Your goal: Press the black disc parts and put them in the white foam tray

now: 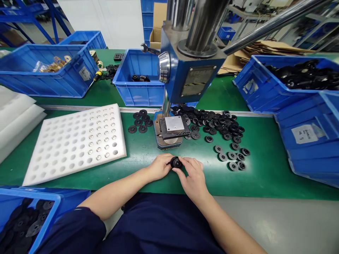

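1. Black and round, the small disc part [176, 162] sits pinched between both hands just above the green table [265, 169], near its front edge, at about 6 o'clock from the press fixture [172, 130].
2. The left hand [159, 166] comes in from 9 o'clock; its fingers [167, 163] are narrowly closed on the part's left rim.
3. The right hand [192, 174] comes in from 3 o'clock, its fingers [185, 163] closed on the right rim and partly over the top.
4. The part shows its round face up toward the camera; being a disc, it has no clear long axis. Both hands touch it, so neither is nearer.
5. From the part, the fixture's metal plate lies at 12 o'clock, near but apart.
6. A loose heap of black discs [217, 123] lies at 1 to 2 o'clock; a smaller cluster [140, 121] at 11 o'clock.
7. The white foam tray [74, 141], with its rows of holes, lies at 9 to 10 o'clock, well apart.
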Action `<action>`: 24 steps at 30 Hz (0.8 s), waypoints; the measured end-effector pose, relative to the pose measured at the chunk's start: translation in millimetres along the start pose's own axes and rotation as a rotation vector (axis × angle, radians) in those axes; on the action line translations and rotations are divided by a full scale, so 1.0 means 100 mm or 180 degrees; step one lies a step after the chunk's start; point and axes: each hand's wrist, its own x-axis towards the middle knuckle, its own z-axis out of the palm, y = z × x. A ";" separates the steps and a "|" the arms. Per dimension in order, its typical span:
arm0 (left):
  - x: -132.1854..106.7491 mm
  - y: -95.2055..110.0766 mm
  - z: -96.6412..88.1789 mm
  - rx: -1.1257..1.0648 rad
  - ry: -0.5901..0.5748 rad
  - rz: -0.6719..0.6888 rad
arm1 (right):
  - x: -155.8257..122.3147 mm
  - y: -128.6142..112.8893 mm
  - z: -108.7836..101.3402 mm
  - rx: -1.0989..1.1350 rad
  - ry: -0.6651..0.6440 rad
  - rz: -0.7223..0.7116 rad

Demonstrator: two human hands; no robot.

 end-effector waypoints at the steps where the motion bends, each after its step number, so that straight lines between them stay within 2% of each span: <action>1: 0.00 -0.01 0.00 0.0014 -0.0007 -0.0003 | 0.00 0.00 0.02 0.0012 0.0036 -0.0009; 12: -0.01 -0.07 0.01 0.0156 0.0214 0.0067 | 0.01 0.02 0.10 0.0050 0.0137 -0.0118; 18: -0.01 -0.10 0.02 0.0204 0.0251 0.0141 | -0.01 0.04 0.15 0.0188 0.0116 -0.0001; 24: 0.00 -0.07 -0.01 0.0292 0.0213 0.0007 | 0.02 0.00 0.16 0.0246 0.0140 0.0094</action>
